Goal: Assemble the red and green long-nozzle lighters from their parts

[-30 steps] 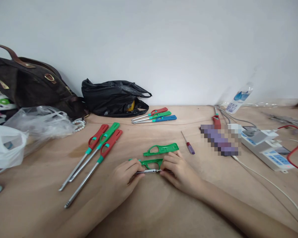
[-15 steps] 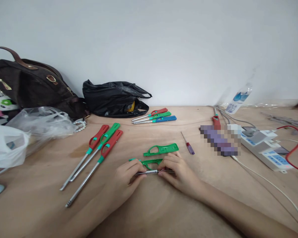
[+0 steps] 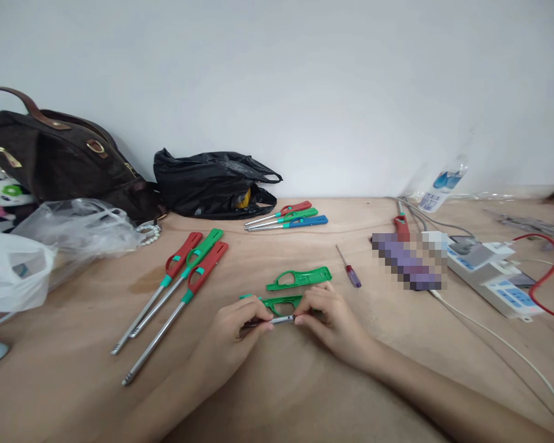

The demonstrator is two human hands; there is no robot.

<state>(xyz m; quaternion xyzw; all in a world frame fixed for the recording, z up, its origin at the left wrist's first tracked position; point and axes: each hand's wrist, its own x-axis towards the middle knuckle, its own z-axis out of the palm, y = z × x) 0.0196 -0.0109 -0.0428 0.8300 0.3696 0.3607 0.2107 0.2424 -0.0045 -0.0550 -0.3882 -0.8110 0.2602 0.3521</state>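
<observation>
My left hand and my right hand meet at the middle of the wooden table, both pinching a thin metal tube of a taken-apart lighter. Just behind the fingers lies a green handle shell, partly hidden by them. A second green handle shell lies a little farther back, untouched. A small screwdriver with a red and purple handle rests to the right of it.
Three long lighters with red and green handles lie to the left. Three smaller lighters lie near a black plastic bag. A brown handbag, clear bags, a power strip, cables and a bottle ring the table.
My fingers have shifted slightly along the metal tube, the right fingertips closing in toward the left. Nothing else on the table has moved.
</observation>
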